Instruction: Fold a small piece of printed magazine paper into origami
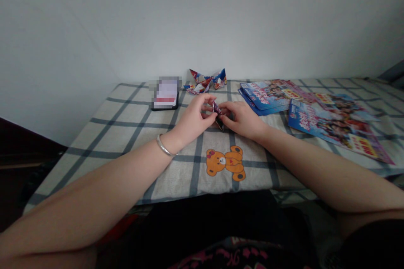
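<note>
Both my hands meet over the checked cloth point(126, 130), pinching a small folded piece of printed paper point(217, 113) between them. My left hand point(194, 118), with a silver bangle on its wrist, grips the piece from the left with thumb and fingers closed. My right hand point(241, 118) holds it from the right, fingers pressed to it. The paper stands up slightly off the cloth. Its exact shape is too small to make out.
Finished folded paper shapes point(206, 80) lie at the back by the wall. A phone point(165, 94) lies left of them. Several colourful leaflets point(318, 117) spread out at the right. An orange bear print point(225, 163) marks the cloth near me.
</note>
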`<state>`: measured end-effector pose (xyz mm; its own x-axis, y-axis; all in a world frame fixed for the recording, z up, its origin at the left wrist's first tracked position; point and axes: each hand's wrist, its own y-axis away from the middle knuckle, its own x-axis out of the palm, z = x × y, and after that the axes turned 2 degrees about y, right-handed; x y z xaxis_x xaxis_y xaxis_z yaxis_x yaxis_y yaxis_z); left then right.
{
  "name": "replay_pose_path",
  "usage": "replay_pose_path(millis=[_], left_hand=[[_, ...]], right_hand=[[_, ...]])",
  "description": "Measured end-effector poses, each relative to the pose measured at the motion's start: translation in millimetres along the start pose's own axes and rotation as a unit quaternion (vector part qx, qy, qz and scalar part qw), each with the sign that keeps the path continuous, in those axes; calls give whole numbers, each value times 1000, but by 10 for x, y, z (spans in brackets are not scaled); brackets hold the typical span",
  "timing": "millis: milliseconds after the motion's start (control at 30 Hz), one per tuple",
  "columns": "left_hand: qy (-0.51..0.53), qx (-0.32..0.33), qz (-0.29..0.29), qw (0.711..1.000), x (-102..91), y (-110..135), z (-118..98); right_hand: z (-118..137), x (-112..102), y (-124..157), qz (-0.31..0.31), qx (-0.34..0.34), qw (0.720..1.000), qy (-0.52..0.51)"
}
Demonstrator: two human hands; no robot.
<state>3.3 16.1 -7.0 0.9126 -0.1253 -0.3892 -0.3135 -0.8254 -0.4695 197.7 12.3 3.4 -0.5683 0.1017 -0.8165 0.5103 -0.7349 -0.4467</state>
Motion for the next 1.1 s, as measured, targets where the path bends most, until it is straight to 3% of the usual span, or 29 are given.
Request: replay_pose_path(millis=[233,400,600,800,933,1100], left_hand=[[47,9,39,998,-52,-14,19],[73,2,79,994,-110,-20,47],[79,21,117,990,-159,-9,100],[-15,69,152,986,-236,3,67],[-122,156,183,963,-286,-21,54],[-166,215,214,938,-294,-26,60]], right_hand=[[-71,-44,9,-6,18,999,-47],[-155,-95,12,11,-15,997,-74],[-231,-144,12,28,-51,998,-38],[-320,-177,13,43,-94,994,-43],[-353,-176,18,36,-115,992,-38],[-358,-180,28,53,-117,991,-36]])
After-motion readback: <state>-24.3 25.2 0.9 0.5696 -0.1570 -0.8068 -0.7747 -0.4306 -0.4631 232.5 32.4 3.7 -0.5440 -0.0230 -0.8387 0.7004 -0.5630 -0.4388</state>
